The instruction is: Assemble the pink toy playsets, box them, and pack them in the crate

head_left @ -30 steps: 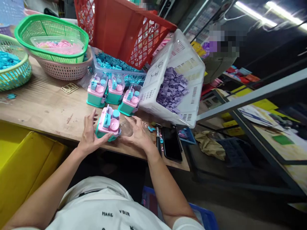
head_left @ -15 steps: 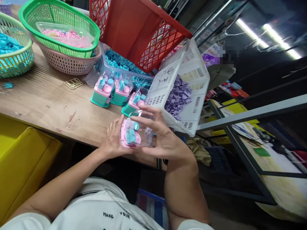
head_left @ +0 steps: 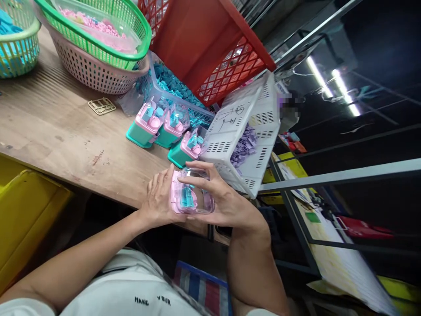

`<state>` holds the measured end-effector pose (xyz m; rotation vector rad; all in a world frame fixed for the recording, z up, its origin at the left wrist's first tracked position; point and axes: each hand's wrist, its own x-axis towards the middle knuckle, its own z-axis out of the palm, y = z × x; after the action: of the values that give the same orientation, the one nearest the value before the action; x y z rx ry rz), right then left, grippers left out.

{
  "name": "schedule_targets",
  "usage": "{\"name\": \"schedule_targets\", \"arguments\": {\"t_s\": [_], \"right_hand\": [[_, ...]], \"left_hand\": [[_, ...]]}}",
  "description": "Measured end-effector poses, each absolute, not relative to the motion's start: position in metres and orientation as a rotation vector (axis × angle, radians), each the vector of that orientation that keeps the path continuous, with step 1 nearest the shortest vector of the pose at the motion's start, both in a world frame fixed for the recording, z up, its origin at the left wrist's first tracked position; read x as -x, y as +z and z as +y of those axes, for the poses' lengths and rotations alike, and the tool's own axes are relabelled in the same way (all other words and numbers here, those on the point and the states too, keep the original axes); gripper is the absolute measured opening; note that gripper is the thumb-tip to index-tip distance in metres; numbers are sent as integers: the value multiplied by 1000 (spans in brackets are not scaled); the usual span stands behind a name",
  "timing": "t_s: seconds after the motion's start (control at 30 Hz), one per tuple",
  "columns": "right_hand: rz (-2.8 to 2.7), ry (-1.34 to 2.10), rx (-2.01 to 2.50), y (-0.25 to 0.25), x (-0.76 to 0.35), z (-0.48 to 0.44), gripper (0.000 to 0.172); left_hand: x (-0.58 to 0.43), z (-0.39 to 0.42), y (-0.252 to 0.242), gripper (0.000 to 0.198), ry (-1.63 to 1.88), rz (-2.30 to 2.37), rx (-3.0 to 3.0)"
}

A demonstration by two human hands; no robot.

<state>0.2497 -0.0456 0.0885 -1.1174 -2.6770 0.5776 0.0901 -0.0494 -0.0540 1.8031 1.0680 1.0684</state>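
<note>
A pink and teal toy box with a clear plastic lid over it is tipped on its side above the table's front edge. My left hand grips its back and base. My right hand wraps round the clear lid, fingers curled over its top. Three finished toy boxes with clear lids stand in a row on the wooden table just behind my hands.
A tilted white crate of purple parts sits at the table's right end. A red crate leans over a clear tray of teal parts. Green and pink baskets stand at the back left. A yellow bin is below.
The toy box was lifted off the table and tipped on its side. My right hand brought the clear lid onto it and closed round it.
</note>
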Motion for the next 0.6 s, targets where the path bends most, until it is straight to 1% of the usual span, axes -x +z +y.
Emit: {"name": "schedule_targets", "arguments": {"t_s": [0.2, 0.6], "right_hand": [[-2614, 582, 1094, 79, -250, -46, 80], [-2488, 676, 1041, 62, -260, -41, 72]], "left_hand": [[-92, -49, -57, 139, 1124, 1061, -1826], [-89, -48, -57, 133, 1036, 1012, -1822]]}}
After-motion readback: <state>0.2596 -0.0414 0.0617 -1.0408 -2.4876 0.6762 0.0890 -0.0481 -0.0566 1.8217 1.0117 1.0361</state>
